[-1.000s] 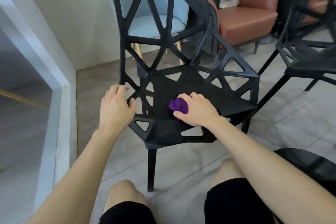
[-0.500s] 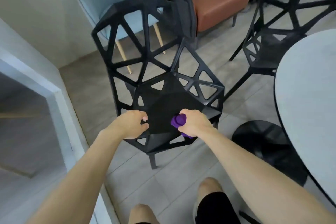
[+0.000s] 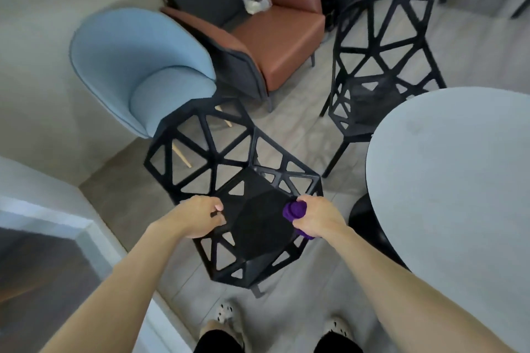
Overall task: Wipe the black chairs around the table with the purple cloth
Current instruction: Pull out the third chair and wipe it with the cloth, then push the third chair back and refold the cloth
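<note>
Right, both hands are on the nearest black chair (image 3: 258,223), seen from above. The left hand (image 3: 198,216) has its fingers curled round a strut on the left edge of the seat. The right hand (image 3: 318,216) is closed round the purple cloth (image 3: 294,209), which sits bunched into a soft wad on the seat's right edge. Whether those fingers also catch the chair rim underneath, I cannot tell. The risks start with that cloth. It is a loose lump, and I'd say a fold could snag in one of the triangular openings if it is dragged across them. There's also the table (image 3: 459,166) just to the right. If the chair gets pulled or swung, a leg could knock the dark round table base (image 3: 364,215) or scrape the floor (image 3: 309,289). With only one hand clearly gripping the frame, a lift could tip it. The chair looks like hard, matte moulded plastic, with a faceted seat and a web of straight bars and triangular holes, so there are many edges for dust to hide on. The table top is pale, smooth and rounded. A second black chair (image 3: 381,46) of the same lattice stands by the table's far side, with a padded blue chair (image 3: 137,60) and a brown armchair (image 3: 275,34) behind.
</note>
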